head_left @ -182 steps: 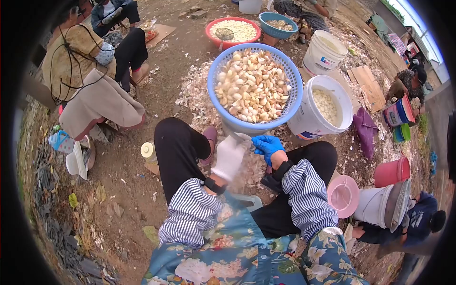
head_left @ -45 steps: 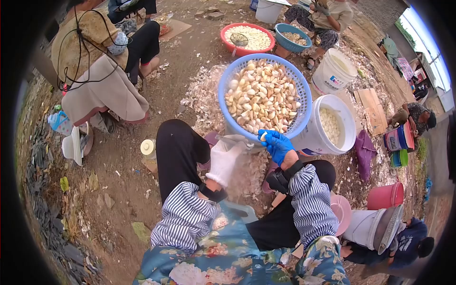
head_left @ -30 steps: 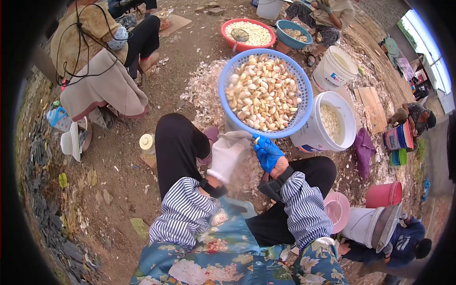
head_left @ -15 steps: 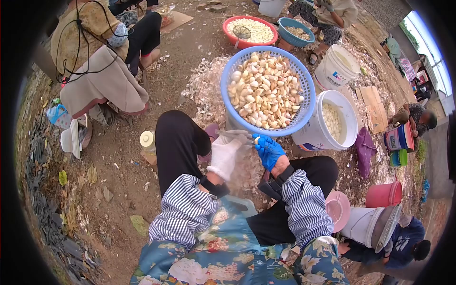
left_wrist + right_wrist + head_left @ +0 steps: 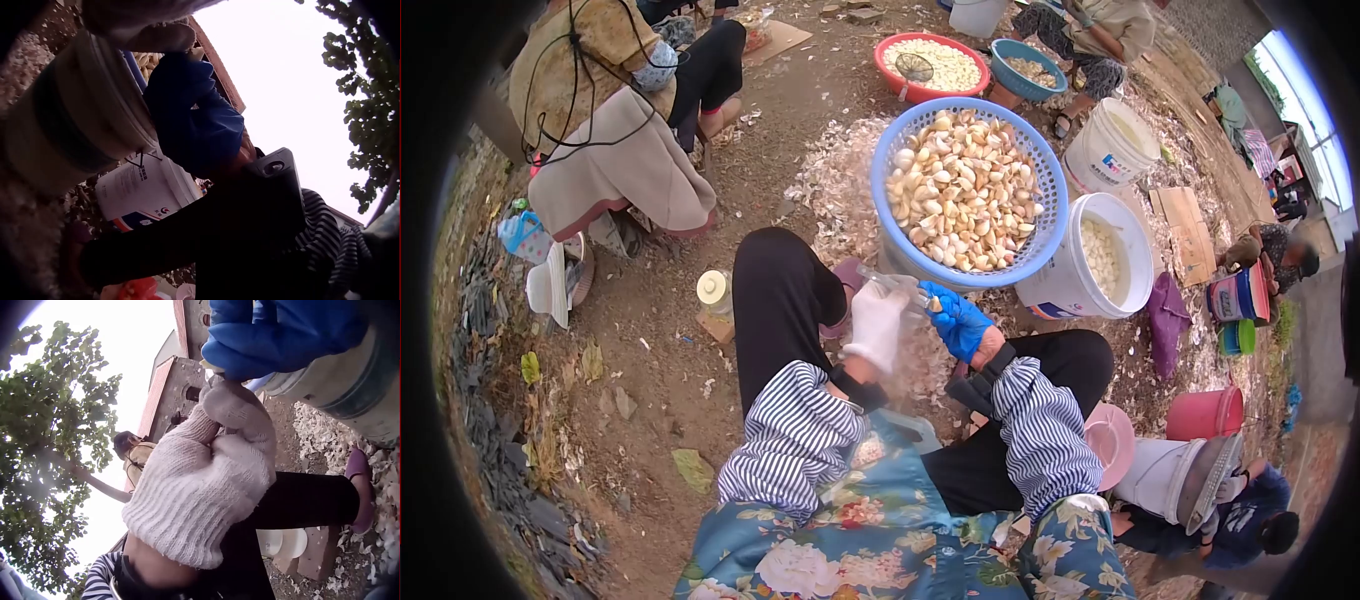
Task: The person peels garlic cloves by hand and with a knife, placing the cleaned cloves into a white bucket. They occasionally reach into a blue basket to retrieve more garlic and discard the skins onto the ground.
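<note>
A small pale-yellow garlic clove [image 5: 935, 304] sits at the fingertips of the right hand [image 5: 962, 326], in a blue rubbery glove, just on the near side of a round, light-blue, perforated plastic basin [image 5: 1050, 182], and is pinched there. The left hand [image 5: 876, 322], in a white knitted glove, is clamped with curled fingers on a slim greyish tool [image 5: 867, 272] too blurred to identify; the 2 hands are together at their fingertips, below the basin's near rim. The basin holds a heap of unpeeled-looking garlic cloves [image 5: 965, 190] and rests on a whitish bucket [image 5: 81, 106]. Just right of the basin stands a white plastic bucket [image 5: 1055, 282] with pale cloves inside, and behind that, a 2nd white plastic bucket [image 5: 1100, 155]. Beyond the basin lie a wide red plastic basin [image 5: 940, 97] of pale cloves and a smaller teal plastic basin [image 5: 1028, 88]. Left of the basin, papery whitish peelings [image 5: 840, 185] cover the brown earth, and well apart on that side sits a person in a tan top [image 5: 575, 75]. Farther right of the basin lies a crumpled purple sack [image 5: 1166, 325].
</note>
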The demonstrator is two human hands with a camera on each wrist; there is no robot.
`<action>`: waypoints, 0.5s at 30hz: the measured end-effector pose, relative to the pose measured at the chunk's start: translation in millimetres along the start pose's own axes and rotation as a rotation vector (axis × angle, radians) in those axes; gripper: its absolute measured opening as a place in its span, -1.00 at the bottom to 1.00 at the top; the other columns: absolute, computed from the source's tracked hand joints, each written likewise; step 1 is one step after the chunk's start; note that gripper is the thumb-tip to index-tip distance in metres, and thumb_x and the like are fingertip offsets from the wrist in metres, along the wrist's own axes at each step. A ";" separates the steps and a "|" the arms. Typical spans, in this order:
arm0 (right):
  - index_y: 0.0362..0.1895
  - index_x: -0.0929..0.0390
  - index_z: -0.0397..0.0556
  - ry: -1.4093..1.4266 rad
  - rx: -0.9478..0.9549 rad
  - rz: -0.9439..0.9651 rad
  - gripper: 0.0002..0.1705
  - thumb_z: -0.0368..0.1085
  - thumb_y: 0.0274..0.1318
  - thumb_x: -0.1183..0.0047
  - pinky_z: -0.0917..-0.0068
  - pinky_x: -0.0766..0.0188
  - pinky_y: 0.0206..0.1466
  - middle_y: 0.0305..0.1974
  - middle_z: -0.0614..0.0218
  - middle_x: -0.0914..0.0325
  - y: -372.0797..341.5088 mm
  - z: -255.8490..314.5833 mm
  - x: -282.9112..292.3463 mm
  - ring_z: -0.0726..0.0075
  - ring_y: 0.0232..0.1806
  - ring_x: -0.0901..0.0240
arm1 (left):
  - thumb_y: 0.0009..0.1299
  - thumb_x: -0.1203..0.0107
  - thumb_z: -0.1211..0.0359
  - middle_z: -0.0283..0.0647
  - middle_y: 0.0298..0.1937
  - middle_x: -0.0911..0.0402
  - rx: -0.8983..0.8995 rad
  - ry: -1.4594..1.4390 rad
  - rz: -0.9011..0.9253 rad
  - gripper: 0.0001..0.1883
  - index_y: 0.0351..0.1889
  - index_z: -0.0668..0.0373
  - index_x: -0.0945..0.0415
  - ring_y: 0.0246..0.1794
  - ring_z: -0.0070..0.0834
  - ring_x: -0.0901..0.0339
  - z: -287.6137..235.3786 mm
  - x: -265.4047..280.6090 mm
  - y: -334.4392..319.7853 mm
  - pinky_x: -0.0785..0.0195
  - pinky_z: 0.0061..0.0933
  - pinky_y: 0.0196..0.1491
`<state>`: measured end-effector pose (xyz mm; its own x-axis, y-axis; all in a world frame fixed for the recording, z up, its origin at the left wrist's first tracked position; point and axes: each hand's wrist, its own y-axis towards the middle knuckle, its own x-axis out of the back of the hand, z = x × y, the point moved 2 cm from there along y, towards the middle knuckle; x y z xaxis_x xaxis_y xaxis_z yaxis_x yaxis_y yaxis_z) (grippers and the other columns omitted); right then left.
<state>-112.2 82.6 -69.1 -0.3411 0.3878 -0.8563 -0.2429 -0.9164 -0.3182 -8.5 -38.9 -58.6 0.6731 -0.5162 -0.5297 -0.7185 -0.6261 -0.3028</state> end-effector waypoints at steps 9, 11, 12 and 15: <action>0.06 -0.51 -0.10 -0.590 0.255 -0.301 -0.61 -0.36 0.11 -0.16 0.63 -0.47 -0.18 -0.11 0.38 -0.58 -0.4 -6.7 -8.2 0.56 -0.17 -0.50 | 0.37 -0.01 0.49 -0.19 -0.31 -0.61 -0.035 -0.001 -0.021 -0.87 -0.16 0.31 -0.48 -0.39 -0.48 -0.58 7.9 9.1 8.1 -0.47 -0.50 -0.33; 0.05 -0.52 -0.12 -0.645 0.311 -0.286 -0.62 -0.36 0.11 -0.16 0.64 -0.47 -0.18 -0.13 0.38 -0.59 2.9 -8.6 1.1 0.55 -0.17 -0.50 | 0.36 -0.03 0.49 -0.18 -0.31 -0.61 -0.029 0.012 0.005 -0.87 -0.17 0.31 -0.48 -0.40 -0.47 -0.58 8.8 7.8 7.1 -0.47 -0.51 -0.35; 0.04 -0.52 -0.13 -0.669 0.341 -0.282 -0.63 -0.36 0.11 -0.16 0.64 -0.47 -0.18 -0.13 0.37 -0.59 2.7 -9.0 -0.2 0.55 -0.16 -0.50 | 0.36 -0.02 0.50 -0.17 -0.31 -0.61 -0.006 -0.048 0.013 -0.87 -0.17 0.30 -0.48 -0.41 -0.48 -0.58 12.0 10.1 8.0 -0.46 -0.52 -0.37; 0.01 -0.53 -0.17 -0.336 0.289 -0.309 -0.64 -0.36 0.10 -0.16 0.65 -0.46 -0.19 -0.13 0.36 -0.59 -2.2 -1.8 -2.2 0.53 -0.19 -0.51 | 0.36 0.00 0.50 -0.18 -0.31 -0.62 0.058 -0.102 0.024 -0.87 -0.16 0.30 -0.48 -0.44 -0.52 -0.57 12.4 18.2 14.8 -0.43 -0.56 -0.42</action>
<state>-109.3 83.6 -67.3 -0.4745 0.6891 -0.5477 -0.6018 -0.7081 -0.3695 -9.0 -50.2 -82.6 0.6364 -0.4664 -0.6145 -0.7451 -0.5778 -0.3332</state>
